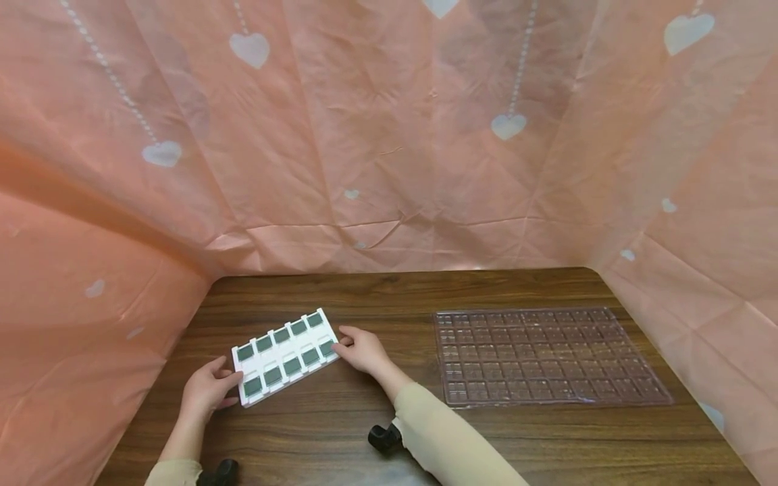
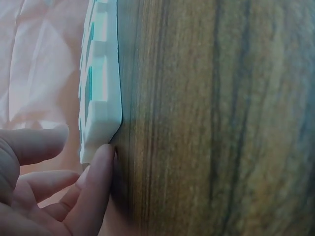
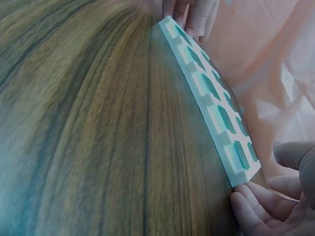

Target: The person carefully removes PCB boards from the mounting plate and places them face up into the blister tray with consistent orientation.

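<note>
A white rectangular tray (image 1: 286, 356) with two rows of dark green square inserts lies on the table in front of me, turned slantwise. My left hand (image 1: 206, 388) is at its left end, with the fingertips right at the end wall and low to the table in the left wrist view. At the opposite end is my right hand (image 1: 362, 349), its lower fingertips against the tray's corner in the right wrist view. In both wrist views the upper digit of each hand stands apart from the tray (image 3: 216, 113).
A clear plastic sheet (image 1: 550, 358) moulded into many small rectangular cells lies on the right of the wooden table (image 1: 389, 297). Pink cloth (image 1: 389, 169) with white hearts hangs around the back and sides. Each wrist wears a black device (image 1: 384, 439).
</note>
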A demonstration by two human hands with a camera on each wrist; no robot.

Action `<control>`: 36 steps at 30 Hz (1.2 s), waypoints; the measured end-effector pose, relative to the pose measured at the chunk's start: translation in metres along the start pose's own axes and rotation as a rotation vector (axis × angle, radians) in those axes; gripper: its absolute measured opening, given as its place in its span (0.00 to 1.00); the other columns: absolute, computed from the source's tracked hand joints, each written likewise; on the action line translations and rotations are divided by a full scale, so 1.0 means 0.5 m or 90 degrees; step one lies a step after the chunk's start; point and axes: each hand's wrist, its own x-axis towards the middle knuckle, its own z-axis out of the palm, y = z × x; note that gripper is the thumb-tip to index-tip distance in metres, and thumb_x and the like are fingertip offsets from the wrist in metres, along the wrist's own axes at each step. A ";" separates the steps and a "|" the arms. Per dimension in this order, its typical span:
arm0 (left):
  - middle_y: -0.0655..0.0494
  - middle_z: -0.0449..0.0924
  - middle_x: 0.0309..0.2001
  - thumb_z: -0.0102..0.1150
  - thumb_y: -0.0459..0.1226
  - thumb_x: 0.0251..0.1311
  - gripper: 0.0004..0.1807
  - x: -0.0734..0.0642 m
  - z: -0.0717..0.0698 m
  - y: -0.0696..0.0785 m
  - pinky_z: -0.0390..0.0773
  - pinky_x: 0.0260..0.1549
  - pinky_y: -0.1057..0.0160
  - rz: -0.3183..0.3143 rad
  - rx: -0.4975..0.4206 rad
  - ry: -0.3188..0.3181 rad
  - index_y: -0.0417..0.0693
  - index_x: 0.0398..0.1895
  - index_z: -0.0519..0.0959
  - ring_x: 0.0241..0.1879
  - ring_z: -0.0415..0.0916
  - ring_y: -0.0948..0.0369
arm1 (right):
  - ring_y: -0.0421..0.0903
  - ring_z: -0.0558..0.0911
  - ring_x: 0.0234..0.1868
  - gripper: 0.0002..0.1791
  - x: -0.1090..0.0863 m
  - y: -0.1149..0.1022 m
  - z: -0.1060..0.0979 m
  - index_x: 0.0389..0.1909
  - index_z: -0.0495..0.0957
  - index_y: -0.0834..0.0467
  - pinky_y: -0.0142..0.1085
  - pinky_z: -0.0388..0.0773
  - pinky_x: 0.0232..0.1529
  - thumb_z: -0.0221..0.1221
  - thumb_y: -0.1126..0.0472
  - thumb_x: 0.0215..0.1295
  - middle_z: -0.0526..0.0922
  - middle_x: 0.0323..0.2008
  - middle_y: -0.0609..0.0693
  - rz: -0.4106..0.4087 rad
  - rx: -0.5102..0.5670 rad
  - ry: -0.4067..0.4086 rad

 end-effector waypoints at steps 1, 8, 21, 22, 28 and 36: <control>0.23 0.67 0.52 0.59 0.31 0.63 0.40 0.001 0.000 0.000 0.88 0.30 0.56 -0.001 -0.002 -0.001 0.20 0.70 0.50 0.38 0.78 0.50 | 0.46 0.81 0.39 0.26 0.002 0.000 0.000 0.60 0.76 0.67 0.38 0.80 0.46 0.63 0.57 0.65 0.86 0.39 0.52 0.007 0.004 -0.001; 0.30 0.73 0.42 0.58 0.27 0.61 0.36 0.005 0.000 -0.002 0.88 0.29 0.56 -0.014 -0.008 -0.009 0.18 0.68 0.54 0.33 0.78 0.55 | 0.42 0.81 0.32 0.24 0.012 -0.004 -0.003 0.61 0.76 0.65 0.32 0.81 0.36 0.62 0.58 0.67 0.86 0.39 0.53 0.071 0.068 -0.031; 0.39 0.74 0.36 0.58 0.22 0.59 0.29 0.006 -0.001 -0.005 0.87 0.27 0.56 -0.003 -0.002 -0.017 0.20 0.64 0.64 0.31 0.77 0.57 | 0.45 0.83 0.27 0.22 0.011 -0.001 -0.006 0.59 0.74 0.72 0.35 0.87 0.30 0.61 0.67 0.66 0.84 0.34 0.58 0.189 0.268 -0.060; 0.39 0.74 0.36 0.59 0.22 0.59 0.29 0.007 -0.001 -0.005 0.87 0.27 0.56 -0.001 -0.001 -0.019 0.20 0.63 0.64 0.31 0.77 0.57 | 0.45 0.83 0.26 0.22 0.011 0.000 -0.006 0.59 0.74 0.72 0.35 0.87 0.30 0.61 0.67 0.66 0.84 0.34 0.58 0.193 0.272 -0.063; 0.40 0.74 0.35 0.58 0.22 0.59 0.28 0.005 0.002 -0.006 0.87 0.27 0.55 0.005 0.004 -0.029 0.20 0.63 0.65 0.30 0.77 0.57 | 0.45 0.82 0.24 0.22 0.007 0.003 -0.010 0.59 0.75 0.70 0.35 0.87 0.27 0.62 0.70 0.64 0.84 0.34 0.57 0.214 0.277 -0.075; 0.42 0.74 0.35 0.60 0.23 0.58 0.28 -0.002 0.013 0.003 0.87 0.27 0.56 0.008 0.031 -0.040 0.22 0.63 0.66 0.30 0.76 0.55 | 0.46 0.82 0.27 0.22 0.002 0.007 -0.016 0.60 0.74 0.71 0.39 0.87 0.29 0.60 0.72 0.64 0.83 0.36 0.57 0.216 0.288 -0.062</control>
